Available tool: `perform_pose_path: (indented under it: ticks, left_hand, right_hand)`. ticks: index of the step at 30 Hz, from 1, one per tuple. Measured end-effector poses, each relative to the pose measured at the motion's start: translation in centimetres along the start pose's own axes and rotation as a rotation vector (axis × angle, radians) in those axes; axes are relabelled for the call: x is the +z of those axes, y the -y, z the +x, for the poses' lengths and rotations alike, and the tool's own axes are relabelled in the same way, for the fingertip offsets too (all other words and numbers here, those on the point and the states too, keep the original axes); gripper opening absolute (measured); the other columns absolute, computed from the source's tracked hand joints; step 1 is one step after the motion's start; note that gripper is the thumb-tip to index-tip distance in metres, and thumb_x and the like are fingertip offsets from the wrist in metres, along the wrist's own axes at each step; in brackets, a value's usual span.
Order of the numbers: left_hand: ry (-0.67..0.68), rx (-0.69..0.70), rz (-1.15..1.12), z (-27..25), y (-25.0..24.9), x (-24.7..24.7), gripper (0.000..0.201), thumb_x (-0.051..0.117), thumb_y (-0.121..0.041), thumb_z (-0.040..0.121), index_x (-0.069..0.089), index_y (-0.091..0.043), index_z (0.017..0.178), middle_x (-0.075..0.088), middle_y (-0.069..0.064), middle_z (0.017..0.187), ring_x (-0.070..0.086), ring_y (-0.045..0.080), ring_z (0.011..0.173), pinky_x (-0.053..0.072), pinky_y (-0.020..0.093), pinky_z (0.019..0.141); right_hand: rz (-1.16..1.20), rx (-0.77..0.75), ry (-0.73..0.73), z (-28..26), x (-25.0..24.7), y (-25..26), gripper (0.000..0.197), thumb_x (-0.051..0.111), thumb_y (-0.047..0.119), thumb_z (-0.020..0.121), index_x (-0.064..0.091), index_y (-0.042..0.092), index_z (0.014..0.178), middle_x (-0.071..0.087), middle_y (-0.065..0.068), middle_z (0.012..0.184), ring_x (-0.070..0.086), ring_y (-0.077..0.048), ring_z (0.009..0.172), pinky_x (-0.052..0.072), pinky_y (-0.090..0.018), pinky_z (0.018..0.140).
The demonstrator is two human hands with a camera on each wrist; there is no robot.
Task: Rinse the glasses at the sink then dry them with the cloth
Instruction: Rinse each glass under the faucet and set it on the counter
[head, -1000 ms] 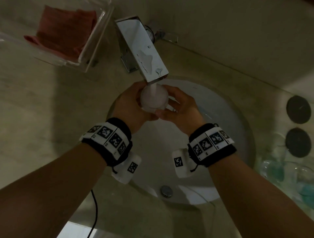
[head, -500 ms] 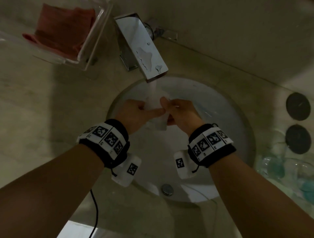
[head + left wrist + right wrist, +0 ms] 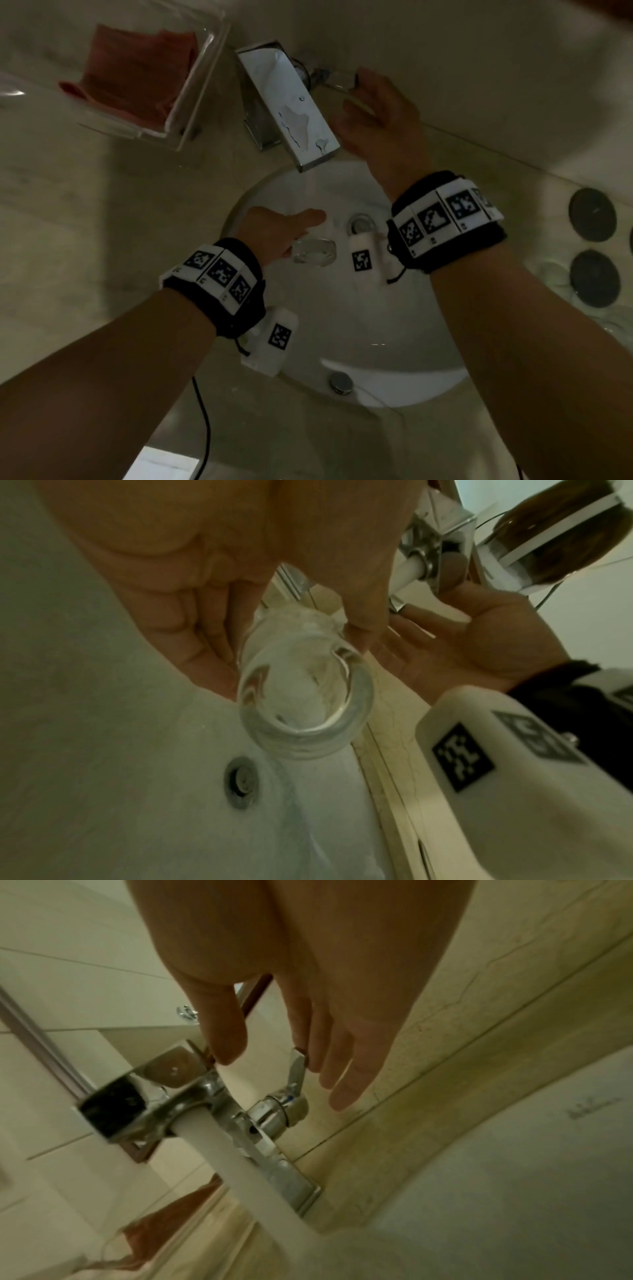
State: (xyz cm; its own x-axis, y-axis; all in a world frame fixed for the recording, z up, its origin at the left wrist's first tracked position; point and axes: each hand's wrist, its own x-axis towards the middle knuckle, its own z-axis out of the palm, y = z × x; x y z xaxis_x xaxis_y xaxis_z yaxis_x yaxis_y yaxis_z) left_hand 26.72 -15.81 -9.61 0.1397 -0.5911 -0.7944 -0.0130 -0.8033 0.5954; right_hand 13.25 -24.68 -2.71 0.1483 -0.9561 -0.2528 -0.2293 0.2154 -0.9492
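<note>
While left hand (image 3: pixel 212 569) fingers clamp the glass (image 3: pixel 304 696), right hand (image 3: pixel 308 961) fingers spread at lever (image 3: pixel 297 1066)

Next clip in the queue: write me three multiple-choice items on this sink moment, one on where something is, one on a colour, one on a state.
1. Where is the right hand?
A. at the tap lever
B. on the cloth
C. down in the basin

2. What colour is the cloth in the clear tray?
A. blue
B. white
C. reddish

3. What is the state of the tap?
A. off and dry
B. running
C. taken off the counter

Answers:
1 A: in the right wrist view a fingertip touches the lever beside the spout.
2 C: the head view shows a reddish folded cloth in the tray.
3 B: a white stream of water leaves the spout toward the sink, while the left hand holds the glass over the basin.
</note>
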Motion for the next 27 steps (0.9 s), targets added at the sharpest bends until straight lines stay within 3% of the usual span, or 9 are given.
perform_pose_path:
  ticks: [2, 5, 10, 14, 17, 19, 21, 24, 27]
  left_hand:
    - [-0.002, 0.013, -0.027, -0.1, 0.0, -0.1, 0.032, 0.080, -0.038, 0.079, 0.068, -0.008, 0.079, 0.070, 0.005, 0.090, 0.065, 0.016, 0.081, 0.056, 0.027, 0.074]
    - [0.004, 0.024, -0.059, -0.2, 0.1, -0.4, 0.030, 0.081, -0.037, 0.078, 0.068, -0.010, 0.080, 0.071, 0.008, 0.094, 0.067, 0.018, 0.090, 0.058, 0.033, 0.082]
    - [0.012, 0.014, -0.049, -0.2, 0.2, -0.3, 0.030, 0.082, -0.037, 0.077, 0.068, -0.011, 0.078, 0.072, 0.005, 0.093, 0.067, 0.018, 0.089, 0.058, 0.033, 0.086]
    - [0.072, 0.067, -0.047, -1.5, 0.0, 0.0, 0.024, 0.082, -0.029, 0.079, 0.069, -0.010, 0.080, 0.069, 0.003, 0.085, 0.065, 0.013, 0.079, 0.058, 0.028, 0.078]
    - [0.150, 0.190, 0.028, -3.0, -0.3, 0.8, 0.034, 0.086, -0.029, 0.072, 0.071, -0.012, 0.097, 0.072, 0.002, 0.093, 0.068, 0.013, 0.083, 0.057, 0.023, 0.077]
    - [0.216, 0.309, 0.127, -4.0, -0.5, 2.1, 0.049, 0.091, -0.024, 0.064, 0.069, -0.013, 0.106, 0.074, 0.002, 0.099, 0.071, 0.014, 0.091, 0.058, 0.025, 0.080]
    - [0.323, 0.427, 0.228, -5.5, -0.7, 4.2, 0.057, 0.095, -0.021, 0.056, 0.066, -0.018, 0.105, 0.074, -0.001, 0.101, 0.072, 0.015, 0.093, 0.059, 0.026, 0.079]
    - [0.466, 0.602, 0.394, -8.1, -0.4, 8.1, 0.069, 0.096, -0.035, 0.043, 0.060, -0.025, 0.102, 0.071, -0.004, 0.100, 0.070, 0.015, 0.091, 0.058, 0.025, 0.078]
    - [0.571, 0.719, 0.519, -10.7, 0.7, 12.2, 0.069, 0.097, -0.032, 0.049, 0.057, -0.023, 0.105, 0.068, -0.006, 0.103, 0.067, 0.012, 0.095, 0.058, 0.025, 0.083]
  right_hand:
    - [0.007, -0.010, -0.027, 0.1, -0.1, -0.1, 0.077, 0.072, 0.024, 0.075, 0.045, 0.007, 0.145, 0.055, -0.008, 0.138, 0.056, -0.019, 0.126, 0.051, -0.040, 0.107]
    - [-0.034, -0.022, -0.032, -0.2, -0.4, -0.5, 0.058, 0.074, 0.017, 0.083, 0.055, 0.007, 0.137, 0.063, -0.001, 0.123, 0.060, -0.014, 0.119, 0.052, -0.040, 0.106]
    - [-0.070, 0.019, 0.033, -1.8, -0.5, -0.7, 0.048, 0.063, 0.015, 0.098, 0.049, 0.015, 0.143, 0.059, 0.002, 0.134, 0.060, -0.009, 0.120, 0.055, -0.028, 0.098]
    - [-0.241, 0.223, -0.012, -5.0, -0.7, -2.6, 0.072, 0.071, 0.052, 0.081, 0.050, 0.018, 0.141, 0.069, 0.004, 0.118, 0.069, -0.019, 0.105, 0.058, -0.045, 0.093]
    - [-0.435, 0.300, -0.060, -9.9, -2.2, -4.3, 0.060, 0.067, 0.054, 0.088, 0.058, 0.015, 0.132, 0.070, 0.000, 0.115, 0.069, -0.022, 0.102, 0.056, -0.045, 0.093]
    - [-0.378, 0.340, -0.104, -13.5, -3.5, -5.0, 0.055, 0.065, 0.057, 0.088, 0.062, 0.017, 0.125, 0.070, 0.002, 0.113, 0.070, -0.020, 0.100, 0.058, -0.045, 0.090]
    - [-0.313, 0.348, -0.150, -17.0, -5.3, -5.4, 0.058, 0.069, 0.057, 0.084, 0.061, 0.019, 0.128, 0.069, 0.005, 0.115, 0.070, -0.013, 0.099, 0.059, -0.040, 0.089]
    - [-0.254, 0.326, -0.270, -22.0, -8.0, -5.6, 0.060, 0.080, 0.047, 0.079, 0.059, 0.020, 0.128, 0.067, 0.008, 0.118, 0.067, -0.005, 0.104, 0.059, -0.024, 0.085]
    - [-0.139, 0.311, -0.424, -26.5, -10.5, -6.3, 0.058, 0.087, 0.036, 0.072, 0.061, 0.023, 0.123, 0.069, 0.013, 0.115, 0.068, 0.001, 0.103, 0.060, -0.022, 0.084]
